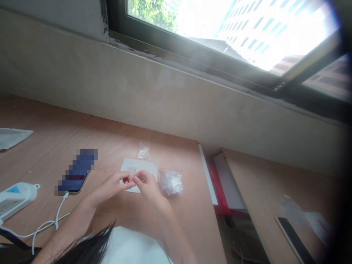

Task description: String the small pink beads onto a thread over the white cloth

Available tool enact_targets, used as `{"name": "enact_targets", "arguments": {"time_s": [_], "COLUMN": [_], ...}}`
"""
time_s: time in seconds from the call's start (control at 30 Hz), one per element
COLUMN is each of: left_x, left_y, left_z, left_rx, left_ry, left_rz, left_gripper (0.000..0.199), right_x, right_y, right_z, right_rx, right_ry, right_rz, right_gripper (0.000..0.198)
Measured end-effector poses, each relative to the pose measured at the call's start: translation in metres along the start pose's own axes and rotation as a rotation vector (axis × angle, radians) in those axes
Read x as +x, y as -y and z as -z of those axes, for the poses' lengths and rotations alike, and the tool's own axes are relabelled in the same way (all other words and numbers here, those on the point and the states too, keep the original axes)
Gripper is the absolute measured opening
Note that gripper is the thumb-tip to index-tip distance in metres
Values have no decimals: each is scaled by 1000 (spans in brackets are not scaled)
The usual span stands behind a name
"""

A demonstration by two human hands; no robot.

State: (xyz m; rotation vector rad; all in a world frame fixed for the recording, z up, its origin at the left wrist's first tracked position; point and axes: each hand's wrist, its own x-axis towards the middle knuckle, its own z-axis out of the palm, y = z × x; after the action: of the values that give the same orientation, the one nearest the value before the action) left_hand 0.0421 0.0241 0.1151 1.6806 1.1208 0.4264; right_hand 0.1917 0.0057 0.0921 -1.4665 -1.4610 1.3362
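Over a white sheet (140,164) on the wooden table, my left hand (121,181) and my right hand (147,179) meet at their fingertips, both closed in a pinch. A thin red strip (134,171), too small to name further, sticks up from between the pinching fingers. What else the fingers cover is hidden. Close to my right hand lies a clear zip bag (171,182) with a pinkish top edge and whitish contents. Just beyond the sheet is a smaller clear bag (143,150).
To the left, a phone (78,172) is plugged into a white cable (58,211). A white power strip (18,200) sits at the far left, below a white packet (13,137). Past a gap on the right stands a second table (264,187). A window (220,33) is above the wall.
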Motion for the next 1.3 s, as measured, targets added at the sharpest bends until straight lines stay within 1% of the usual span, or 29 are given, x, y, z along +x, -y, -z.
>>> {"name": "enact_targets", "arguments": {"time_s": [0.13, 0.2, 0.23, 0.33, 0.4, 0.47, 0.53, 0.6, 0.67, 0.73, 0.77, 0.83, 0.87, 0.93, 0.97, 1.0, 1.07, 1.1, 1.17, 1.23, 1.3], "left_x": [0, 3, 4, 7, 8, 9, 9, 10, 8, 4, 1, -5, -8, -12, -13, -14, -13, -12, -9, -6, -3], "left_y": [2, 7, 11, 20, 24, 24, 23, 19, 14, 8, 5, -1, -2, -2, 0, 3, 10, 15, 28, 42, 56], "left_z": [0, -2, -3, -2, -1, -1, -2, -2, 1, 7, 11, 16, 18, 18, 18, 18, 17, 18, 20, 23, 24], "left_rx": [-44, -66, -79, -117, -91, -24, 32, 50, 48, 52, 60, 81, 91, 106, 110, 113, 129, 148, 204, 267, 301], "left_ry": [5, -44, -84, -218, -253, -244, -244, -265, -288, -277, -247, -148, -96, -27, -26, -46, -119, -153, -197, -212, -218], "left_rz": [-31, -35, -30, 9, 30, 15, -50, -121, -154, -158, -159, -142, -128, -97, -86, -79, -69, -69, -84, -107, -105], "left_gripper": [28, 30, 30, 27, 23, 16, 12, 23, 31, 31, 29, 29, 33, 50, 55, 56, 49, 46, 46, 48, 49], "right_x": [3, 4, 4, 4, 3, 2, 1, 0, 0, 1, 2, 4, 5, 8, 9, 10, 12, 13, 13, 13, 13], "right_y": [0, 1, 2, 3, 4, 6, 9, 12, 14, 15, 16, 18, 19, 20, 19, 18, 10, 4, -12, -30, -46], "right_z": [-1, -1, -1, 0, 0, -1, -3, -5, -6, -5, -4, -3, -2, -2, -2, -2, -5, -8, -16, -27, -38], "right_rx": [53, 64, 55, -3, -22, -20, -2, 16, 29, 54, 75, 121, 142, 176, 193, 210, 226, 206, 83, -134, -330], "right_ry": [9, -6, -37, -187, -239, -208, -124, -61, -78, -113, -117, -108, -100, -52, -14, 24, 51, 35, -45, -129, -161], "right_rz": [-8, -28, -42, -80, -84, -54, -11, 4, -34, -90, -110, -127, -127, -113, -101, -89, -73, -68, -60, -53, -51], "right_gripper": [15, 14, 14, 12, 11, 11, 11, 12, 11, 11, 11, 11, 12, 13, 13, 13, 12, 12, 11, 10, 11]}}
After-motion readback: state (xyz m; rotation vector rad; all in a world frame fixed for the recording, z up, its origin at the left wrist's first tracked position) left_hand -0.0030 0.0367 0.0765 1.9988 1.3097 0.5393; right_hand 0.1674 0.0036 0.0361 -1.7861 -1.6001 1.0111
